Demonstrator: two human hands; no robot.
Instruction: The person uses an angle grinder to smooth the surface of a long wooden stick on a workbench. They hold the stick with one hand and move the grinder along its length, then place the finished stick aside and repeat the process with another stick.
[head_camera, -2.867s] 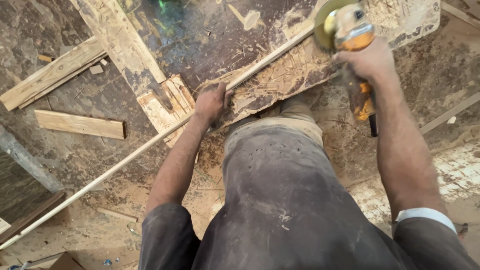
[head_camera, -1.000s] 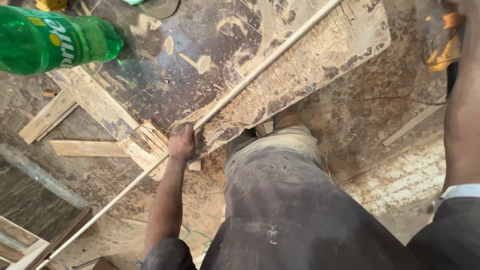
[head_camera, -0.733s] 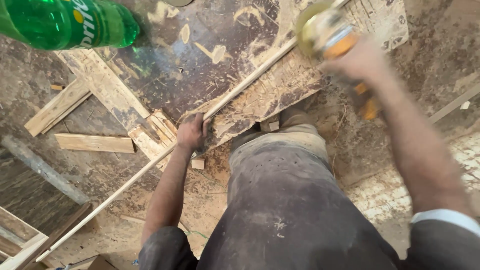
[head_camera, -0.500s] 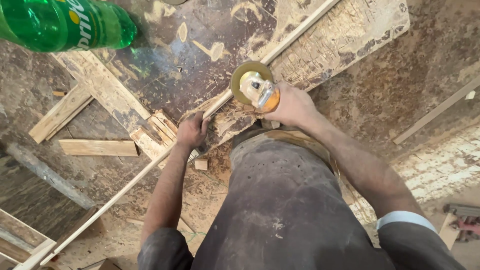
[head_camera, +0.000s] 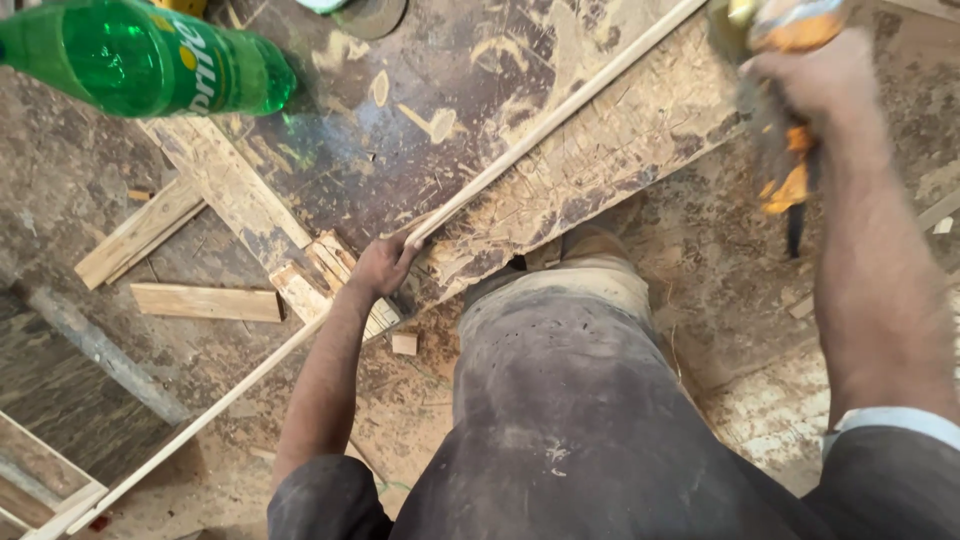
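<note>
A long thin pale wooden strip (head_camera: 560, 112) is lying diagonally across a dark, sawdust-covered board (head_camera: 480, 120), with the left hand (head_camera: 383, 265) clenching around it at the board's lower edge. The right hand (head_camera: 815, 80) is gripping a blurred orange and yellow power tool (head_camera: 785, 30), raised at the upper right. A green plastic bottle (head_camera: 140, 60) is lying at the upper left, beside pale wooden offcuts (head_camera: 205, 302).
</note>
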